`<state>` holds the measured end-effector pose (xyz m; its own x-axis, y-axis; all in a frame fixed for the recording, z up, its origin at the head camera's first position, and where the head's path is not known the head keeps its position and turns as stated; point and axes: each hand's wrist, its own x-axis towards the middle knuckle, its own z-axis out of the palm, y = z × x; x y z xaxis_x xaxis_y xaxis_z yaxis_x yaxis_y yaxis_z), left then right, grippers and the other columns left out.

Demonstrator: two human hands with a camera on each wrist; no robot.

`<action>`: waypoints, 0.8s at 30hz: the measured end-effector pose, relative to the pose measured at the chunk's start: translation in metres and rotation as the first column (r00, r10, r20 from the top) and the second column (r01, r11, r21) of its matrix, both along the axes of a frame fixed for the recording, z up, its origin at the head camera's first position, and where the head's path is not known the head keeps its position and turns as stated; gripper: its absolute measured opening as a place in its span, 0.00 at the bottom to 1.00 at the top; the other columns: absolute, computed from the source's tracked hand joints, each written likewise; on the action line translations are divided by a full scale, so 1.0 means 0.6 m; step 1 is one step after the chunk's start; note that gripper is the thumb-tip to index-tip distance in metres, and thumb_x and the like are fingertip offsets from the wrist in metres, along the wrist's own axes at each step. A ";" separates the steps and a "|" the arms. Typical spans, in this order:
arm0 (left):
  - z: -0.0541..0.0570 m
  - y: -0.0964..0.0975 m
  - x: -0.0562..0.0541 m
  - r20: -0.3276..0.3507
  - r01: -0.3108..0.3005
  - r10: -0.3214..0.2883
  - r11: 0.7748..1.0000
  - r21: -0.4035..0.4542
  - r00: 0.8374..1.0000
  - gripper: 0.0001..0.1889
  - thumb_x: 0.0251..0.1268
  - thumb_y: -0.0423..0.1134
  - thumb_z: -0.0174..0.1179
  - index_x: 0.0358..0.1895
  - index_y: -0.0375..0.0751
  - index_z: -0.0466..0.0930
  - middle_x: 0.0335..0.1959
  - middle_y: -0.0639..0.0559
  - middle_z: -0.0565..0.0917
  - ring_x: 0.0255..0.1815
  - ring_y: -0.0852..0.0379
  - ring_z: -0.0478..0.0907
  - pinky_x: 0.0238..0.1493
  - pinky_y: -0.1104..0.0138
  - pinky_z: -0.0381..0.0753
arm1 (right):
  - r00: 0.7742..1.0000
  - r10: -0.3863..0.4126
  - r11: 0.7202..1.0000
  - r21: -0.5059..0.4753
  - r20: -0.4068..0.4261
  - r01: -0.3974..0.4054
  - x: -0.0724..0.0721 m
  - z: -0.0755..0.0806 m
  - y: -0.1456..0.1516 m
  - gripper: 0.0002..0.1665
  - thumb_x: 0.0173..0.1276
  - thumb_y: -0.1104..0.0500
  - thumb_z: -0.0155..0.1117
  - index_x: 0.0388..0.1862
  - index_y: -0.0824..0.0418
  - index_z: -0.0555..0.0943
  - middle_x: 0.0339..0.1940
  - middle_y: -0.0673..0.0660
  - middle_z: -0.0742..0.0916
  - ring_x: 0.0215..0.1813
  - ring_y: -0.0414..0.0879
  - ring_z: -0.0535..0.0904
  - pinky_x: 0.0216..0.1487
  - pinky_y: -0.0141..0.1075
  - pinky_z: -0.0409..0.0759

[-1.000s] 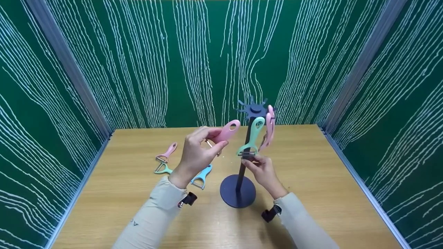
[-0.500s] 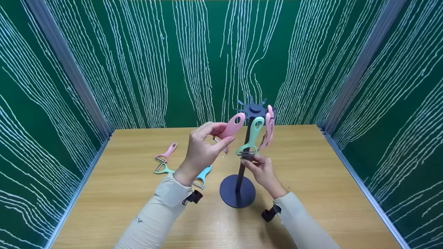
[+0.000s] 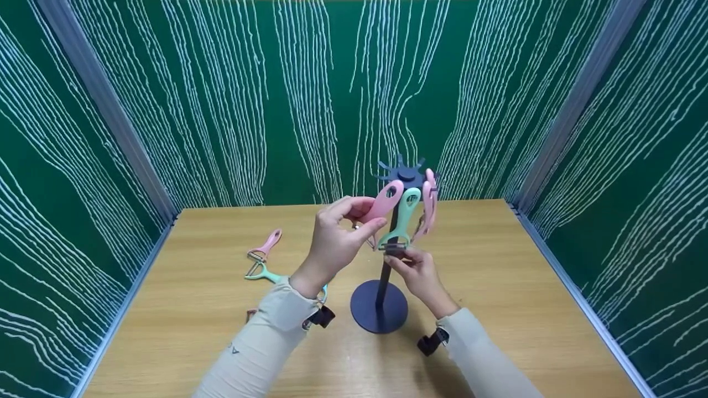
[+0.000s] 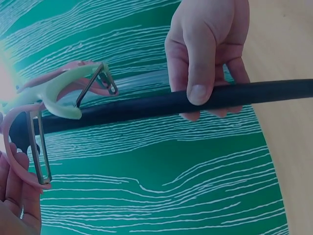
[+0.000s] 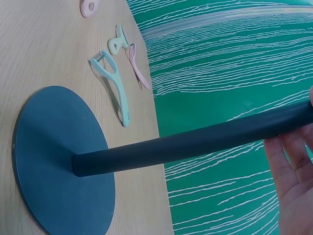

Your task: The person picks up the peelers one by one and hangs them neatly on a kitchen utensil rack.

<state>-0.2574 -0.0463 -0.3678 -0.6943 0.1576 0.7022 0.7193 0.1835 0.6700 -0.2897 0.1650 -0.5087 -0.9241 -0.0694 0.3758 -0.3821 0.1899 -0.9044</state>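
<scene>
My left hand [image 3: 334,237] pinches a pink peeler [image 3: 381,205] by its handle between thumb and fingers. The holed end of that handle points up, right in front of the hook ring [image 3: 407,174] of a dark stand, and its blade [image 4: 40,147] shows in the left wrist view. Just beside it a light green peeler [image 3: 408,210] hangs from the ring. Pink peelers [image 3: 427,207] hang further right, partly overlapping each other. Below the green peeler, my right hand [image 3: 423,276] grips the stand's pole [image 5: 195,147], thumb in front and fingers behind.
On the wooden table to the left lie a pink peeler [image 3: 271,241], a green peeler [image 3: 266,273] and a blue peeler [image 5: 115,81]. Another pink handle [image 5: 89,7] lies nearer, mostly hidden by my left sleeve in the head view. The stand's round base [image 3: 379,315] rests on the table.
My left hand has moved right with the pink peeler, bringing its handle up to the hook ring beside the green one. My right hand stays on the pole.
</scene>
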 end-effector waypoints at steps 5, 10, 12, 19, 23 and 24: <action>-0.001 0.007 0.001 0.030 0.008 -0.008 1.000 0.016 1.000 0.16 0.67 0.37 0.77 0.54 0.34 0.89 0.44 0.44 0.92 0.41 0.53 0.86 0.46 0.62 0.90 | 1.000 -0.004 1.000 -0.003 -0.013 0.004 0.000 -0.001 0.000 0.08 0.73 0.72 0.72 0.48 0.72 0.91 0.45 0.69 0.93 0.44 0.33 0.89 0.50 0.28 0.89; -0.004 0.011 0.002 0.070 0.022 -0.024 0.999 0.033 0.997 0.15 0.68 0.37 0.77 0.53 0.35 0.88 0.42 0.44 0.92 0.40 0.55 0.87 0.46 0.63 0.91 | 1.000 -0.005 1.000 -0.012 -0.031 0.005 -0.002 -0.003 -0.001 0.07 0.72 0.73 0.71 0.46 0.74 0.90 0.44 0.70 0.93 0.44 0.32 0.88 0.49 0.26 0.88; -0.005 0.013 0.002 0.074 0.030 -0.033 0.999 0.036 0.997 0.15 0.68 0.37 0.77 0.52 0.35 0.88 0.41 0.44 0.92 0.39 0.55 0.87 0.45 0.64 0.91 | 0.999 -0.001 1.000 -0.021 -0.040 0.000 -0.002 -0.003 -0.002 0.06 0.72 0.74 0.71 0.45 0.75 0.90 0.43 0.70 0.93 0.43 0.32 0.88 0.49 0.26 0.88; -0.010 0.017 0.003 0.065 0.048 -0.048 0.999 0.010 0.997 0.17 0.67 0.36 0.78 0.53 0.34 0.85 0.41 0.44 0.90 0.38 0.55 0.87 0.44 0.65 0.91 | 0.997 0.007 0.999 -0.045 -0.072 -0.011 -0.003 -0.003 -0.004 0.05 0.71 0.75 0.70 0.43 0.76 0.89 0.40 0.66 0.93 0.42 0.33 0.88 0.47 0.26 0.89; -0.009 0.018 0.004 0.074 0.053 -0.053 0.999 -0.002 0.996 0.18 0.67 0.37 0.78 0.54 0.35 0.84 0.41 0.45 0.90 0.39 0.55 0.87 0.46 0.63 0.92 | 0.997 0.008 0.999 -0.043 -0.073 -0.011 -0.002 -0.003 -0.003 0.05 0.70 0.75 0.71 0.44 0.75 0.90 0.41 0.68 0.93 0.43 0.33 0.87 0.48 0.26 0.89; -0.010 0.017 0.003 0.075 0.054 -0.054 0.999 -0.004 0.996 0.18 0.67 0.37 0.78 0.54 0.35 0.84 0.41 0.45 0.90 0.39 0.55 0.87 0.46 0.63 0.92 | 0.997 0.008 0.999 -0.040 -0.071 -0.011 -0.002 -0.003 -0.003 0.05 0.71 0.75 0.71 0.44 0.75 0.90 0.41 0.68 0.93 0.43 0.33 0.87 0.48 0.26 0.89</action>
